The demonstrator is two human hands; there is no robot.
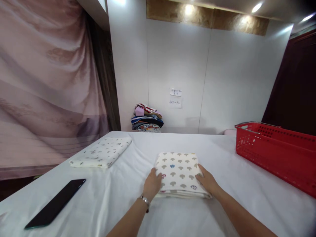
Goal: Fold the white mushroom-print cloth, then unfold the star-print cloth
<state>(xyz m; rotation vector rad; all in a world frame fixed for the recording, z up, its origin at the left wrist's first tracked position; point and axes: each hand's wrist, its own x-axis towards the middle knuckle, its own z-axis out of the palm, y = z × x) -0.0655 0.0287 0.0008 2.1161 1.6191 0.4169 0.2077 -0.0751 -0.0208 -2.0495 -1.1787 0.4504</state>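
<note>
Two open hands, left (152, 184) and right (206, 180), are pressing one mushroom cloth (179, 172); one second cloth (102, 152), one phone (56, 202), one basket (278, 152) are lying nearby.

We see a cream folded cloth (179, 172) printed with rows of beige mushrooms, a few of them blue or red. The other folded cloth (102, 152) is white with small scattered grey and dark motifs. The worktop (123, 210) is plain white, the phone (55, 203) glossy black, and the basket (276, 153) bright red with a grid of holes. The curtain (44, 82) is dusty pink. The clothes pile (146, 118) mixes pink, navy, blue and red.
</note>
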